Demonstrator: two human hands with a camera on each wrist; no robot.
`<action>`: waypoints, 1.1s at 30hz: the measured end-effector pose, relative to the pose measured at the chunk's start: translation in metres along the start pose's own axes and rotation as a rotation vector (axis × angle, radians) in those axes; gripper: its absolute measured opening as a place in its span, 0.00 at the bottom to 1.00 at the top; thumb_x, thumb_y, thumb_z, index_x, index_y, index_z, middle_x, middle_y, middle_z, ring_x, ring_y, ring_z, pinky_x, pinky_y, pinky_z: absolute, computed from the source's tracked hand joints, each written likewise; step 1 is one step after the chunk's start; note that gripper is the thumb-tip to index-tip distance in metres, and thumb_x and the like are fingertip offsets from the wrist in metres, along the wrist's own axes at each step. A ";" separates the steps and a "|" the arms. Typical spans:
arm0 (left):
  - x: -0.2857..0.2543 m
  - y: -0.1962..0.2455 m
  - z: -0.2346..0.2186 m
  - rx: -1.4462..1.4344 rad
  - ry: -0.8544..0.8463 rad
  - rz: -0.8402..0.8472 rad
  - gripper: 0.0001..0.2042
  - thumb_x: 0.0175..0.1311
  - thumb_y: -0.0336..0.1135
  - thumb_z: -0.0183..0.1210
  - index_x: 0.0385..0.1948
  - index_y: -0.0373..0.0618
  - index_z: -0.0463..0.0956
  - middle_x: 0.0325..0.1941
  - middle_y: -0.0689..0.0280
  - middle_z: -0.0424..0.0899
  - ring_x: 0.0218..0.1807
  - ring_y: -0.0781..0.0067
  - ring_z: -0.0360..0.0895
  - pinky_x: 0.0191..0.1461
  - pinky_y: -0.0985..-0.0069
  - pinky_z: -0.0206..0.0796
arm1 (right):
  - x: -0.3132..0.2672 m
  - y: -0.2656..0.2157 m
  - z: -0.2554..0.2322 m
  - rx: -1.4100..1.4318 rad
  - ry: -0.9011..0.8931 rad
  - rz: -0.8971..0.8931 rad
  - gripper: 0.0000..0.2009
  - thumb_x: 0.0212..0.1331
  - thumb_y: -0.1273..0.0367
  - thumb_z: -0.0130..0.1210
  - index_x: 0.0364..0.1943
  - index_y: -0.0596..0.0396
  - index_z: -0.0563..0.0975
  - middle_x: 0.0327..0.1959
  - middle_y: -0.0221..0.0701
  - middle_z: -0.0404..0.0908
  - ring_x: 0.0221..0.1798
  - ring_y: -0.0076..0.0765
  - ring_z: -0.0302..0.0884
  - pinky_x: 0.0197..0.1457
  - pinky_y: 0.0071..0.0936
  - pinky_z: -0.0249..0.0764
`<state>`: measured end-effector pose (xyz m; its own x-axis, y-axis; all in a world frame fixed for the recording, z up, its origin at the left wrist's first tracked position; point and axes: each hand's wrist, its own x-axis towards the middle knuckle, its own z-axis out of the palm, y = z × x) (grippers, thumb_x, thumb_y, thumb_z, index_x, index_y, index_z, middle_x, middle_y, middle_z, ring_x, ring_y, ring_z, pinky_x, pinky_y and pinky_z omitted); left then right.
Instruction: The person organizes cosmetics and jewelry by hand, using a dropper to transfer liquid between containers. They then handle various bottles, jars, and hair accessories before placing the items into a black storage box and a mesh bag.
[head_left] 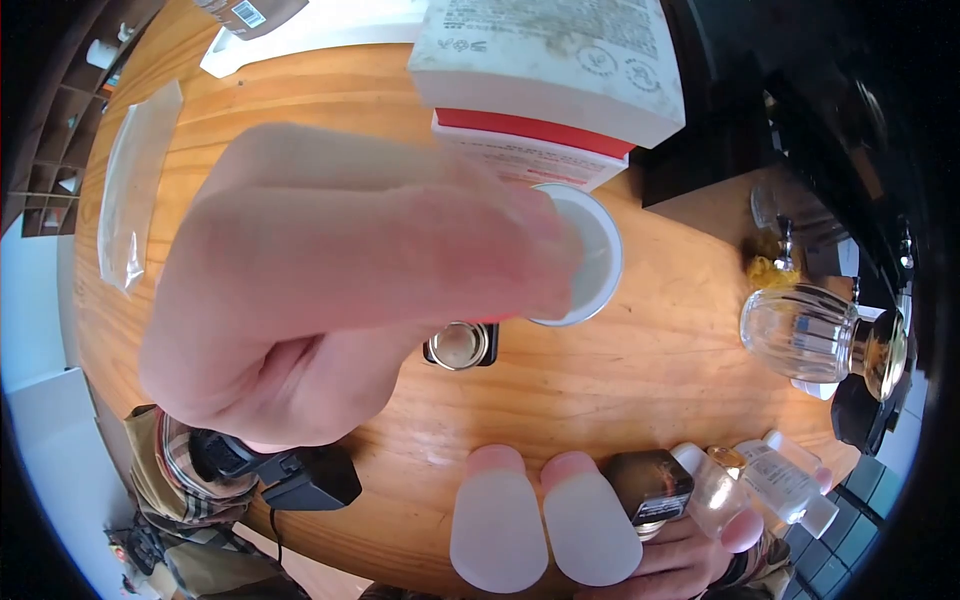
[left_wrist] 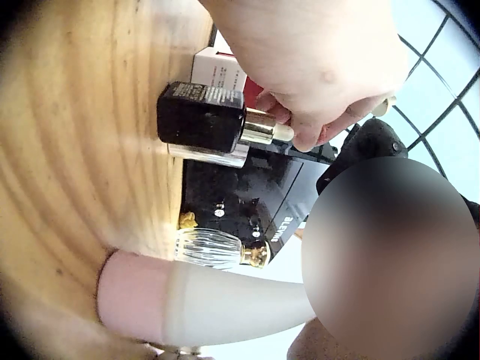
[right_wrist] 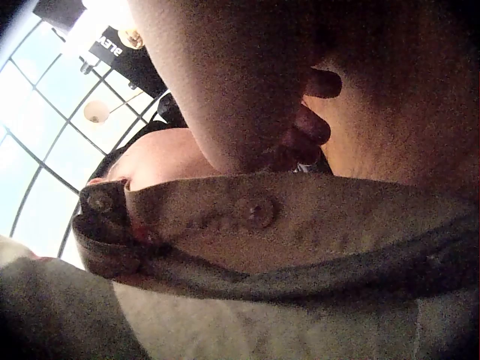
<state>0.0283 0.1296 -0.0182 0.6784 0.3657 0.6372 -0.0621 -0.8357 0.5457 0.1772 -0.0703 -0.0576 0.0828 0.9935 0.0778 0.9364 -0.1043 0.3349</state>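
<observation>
My left hand (head_left: 300, 270) is raised over the table, fingers curled around a small red thing that mostly hides in the grip; its kind I cannot tell. In the left wrist view, the fingertips are right at the pale bulb of a black dropper bottle (left_wrist: 201, 118) with a gold collar. From above, this dropper bottle (head_left: 460, 346) shows below the hand. The hand partly covers a round white-rimmed container (head_left: 598, 255). My right hand (head_left: 672, 565) rests at the near edge, fingers loosely bent, beside a dark brown square bottle (head_left: 650, 482).
Two frosted bottles with pink caps (head_left: 498, 525) stand near the front edge. Several small bottles, among them a clear one (head_left: 785, 485), crowd the right. A ribbed glass bottle (head_left: 795, 322) is farther right. Stacked boxes (head_left: 545, 75) stand at the back; a plastic bag (head_left: 140, 185) lies left.
</observation>
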 end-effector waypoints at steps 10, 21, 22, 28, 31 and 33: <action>0.004 0.002 0.004 -0.124 -0.113 -0.026 0.14 0.67 0.13 0.49 0.49 0.37 0.77 0.37 0.44 0.85 0.28 0.70 0.82 0.31 0.74 0.79 | 0.001 0.010 0.002 0.158 -0.005 -0.087 0.24 0.62 0.56 0.57 0.53 0.59 0.70 0.50 0.51 0.78 0.49 0.48 0.81 0.50 0.41 0.81; 0.004 0.003 -0.013 -0.018 -0.268 -0.080 0.12 0.67 0.12 0.53 0.48 0.36 0.77 0.43 0.45 0.84 0.30 0.69 0.84 0.32 0.75 0.81 | 0.001 0.023 0.006 0.334 -0.016 -0.175 0.21 0.60 0.58 0.59 0.50 0.59 0.72 0.48 0.48 0.79 0.46 0.46 0.82 0.48 0.39 0.81; 0.003 0.001 -0.009 -0.019 -0.268 -0.081 0.12 0.67 0.12 0.53 0.48 0.36 0.77 0.43 0.45 0.84 0.30 0.69 0.84 0.32 0.75 0.81 | 0.001 0.024 0.006 0.351 -0.018 -0.183 0.21 0.60 0.58 0.59 0.50 0.58 0.72 0.48 0.48 0.80 0.46 0.46 0.82 0.47 0.39 0.81; -0.022 -0.001 0.011 0.002 0.205 -0.114 0.11 0.66 0.12 0.55 0.46 0.34 0.77 0.43 0.45 0.85 0.34 0.62 0.88 0.38 0.72 0.84 | 0.000 0.032 0.008 0.447 -0.026 -0.231 0.20 0.59 0.59 0.60 0.48 0.58 0.73 0.47 0.47 0.80 0.45 0.45 0.82 0.46 0.38 0.81; -0.006 -0.005 0.006 -0.028 0.076 0.022 0.10 0.66 0.12 0.55 0.46 0.32 0.77 0.42 0.44 0.85 0.34 0.63 0.87 0.38 0.73 0.84 | 0.000 0.035 0.008 0.495 -0.026 -0.257 0.19 0.58 0.59 0.61 0.47 0.58 0.74 0.46 0.46 0.80 0.44 0.45 0.82 0.46 0.38 0.81; -0.005 -0.003 0.004 -0.031 0.039 -0.006 0.09 0.67 0.13 0.55 0.46 0.32 0.76 0.42 0.44 0.85 0.35 0.63 0.88 0.38 0.73 0.84 | 0.001 0.038 0.008 0.526 -0.027 -0.275 0.19 0.58 0.59 0.61 0.46 0.58 0.74 0.46 0.46 0.81 0.44 0.44 0.82 0.45 0.37 0.81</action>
<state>0.0284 0.1284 -0.0250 0.6498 0.3869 0.6542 -0.0812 -0.8205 0.5659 0.2151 -0.0725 -0.0524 -0.1845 0.9824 0.0284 0.9673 0.1866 -0.1719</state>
